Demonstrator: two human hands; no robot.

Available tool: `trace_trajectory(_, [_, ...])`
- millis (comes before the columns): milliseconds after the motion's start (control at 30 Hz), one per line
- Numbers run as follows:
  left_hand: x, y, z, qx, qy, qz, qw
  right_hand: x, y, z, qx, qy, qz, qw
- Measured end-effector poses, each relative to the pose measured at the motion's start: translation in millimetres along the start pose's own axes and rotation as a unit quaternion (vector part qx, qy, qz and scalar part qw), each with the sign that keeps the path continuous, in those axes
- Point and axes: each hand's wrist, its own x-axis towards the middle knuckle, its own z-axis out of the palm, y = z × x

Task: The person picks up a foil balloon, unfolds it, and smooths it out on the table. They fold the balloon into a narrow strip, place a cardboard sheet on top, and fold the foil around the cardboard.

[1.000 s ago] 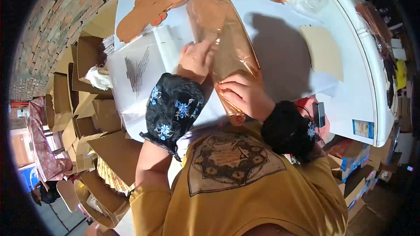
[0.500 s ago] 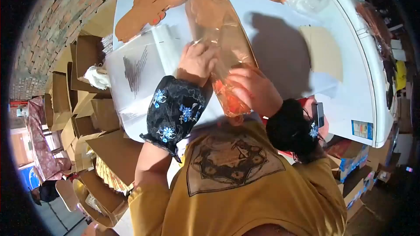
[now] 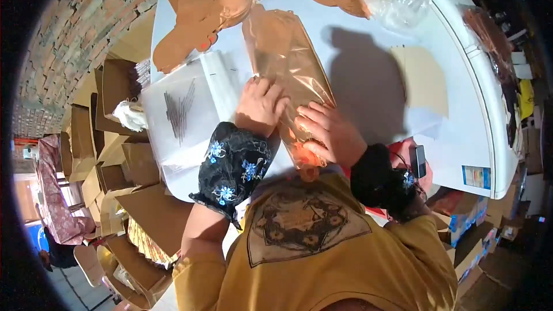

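A long brownish see-through cellophane bag [image 3: 288,52] lies on the white table [image 3: 368,46], running away from me. My left hand [image 3: 262,103] presses on its left edge, fingers curled over the film. My right hand [image 3: 328,132] lies on the near part of the bag with fingers spread, holding it down. Something orange [image 3: 305,154] shows at the bag's near end, just under my right hand and against my yellow shirt. Both wrists wear black sleeve covers with blue flowers.
A stack of clear bags on white sheets [image 3: 184,109] lies left of my hands. Brown cardboard cut-outs [image 3: 196,11] sit at the far end, crumpled clear plastic [image 3: 403,6] far right, a tan card [image 3: 423,75] right. A phone [image 3: 420,161] lies near my right elbow. Cardboard boxes [image 3: 115,155] crowd the floor at left.
My right hand has slid down and flattened on the bag's near part. The left hand shifted slightly toward me along the left edge. The bag now lies flatter.
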Motion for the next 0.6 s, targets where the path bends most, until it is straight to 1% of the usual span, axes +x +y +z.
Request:
trace_trajectory(200, [-1.6,2.5,0.5,-0.019,-0.004,-0.015,1.0,-0.7,2.1,-1.2,0.026,-0.007,-0.002,1.0])
trace_trajectory(333, [-0.8,5.2,-1.7,-0.034,-0.01,-0.036,0.999,-1.5,2.1,-4.5,0.016,-0.011,-0.026,0.999])
trace_trajectory(433, [0.9,11.2,-5.4,-0.044,0.017,-0.028,0.999,-3.3,3.9,-3.6,0.017,0.005,-0.047,0.999])
trace_trajectory(600, [-1.4,5.7,1.5,0.0,0.007,-0.008,1.0,-4.4,5.3,-5.4,0.008,0.004,-0.056,0.998])
